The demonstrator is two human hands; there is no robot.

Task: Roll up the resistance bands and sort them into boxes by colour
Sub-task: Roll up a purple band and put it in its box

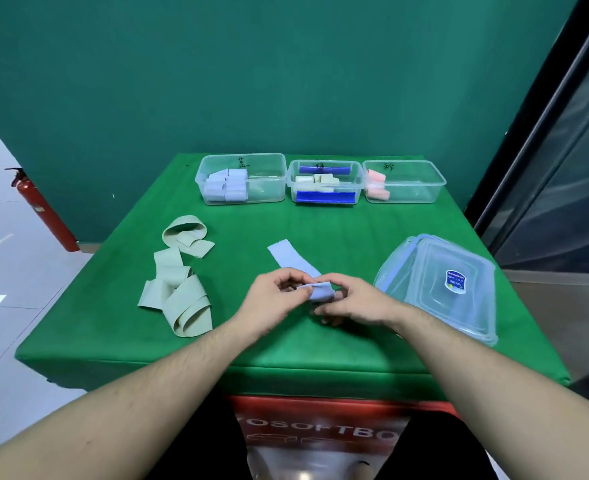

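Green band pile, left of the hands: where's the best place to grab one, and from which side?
Pinch the flat free end at the left edge of the green band pile, coming from the left, probably. It lies flat at the pile's edge, apart from the loops; the tangled middle would likely drag several bands.

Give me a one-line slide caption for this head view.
Both hands, left hand and right hand, roll a blue band beside loose green bands, three boxes behind.

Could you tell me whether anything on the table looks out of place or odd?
Nothing is spilled or damaged. The lids sit stacked askew at the table's right edge, slightly overhanging; the green bands lie tangled on the left.
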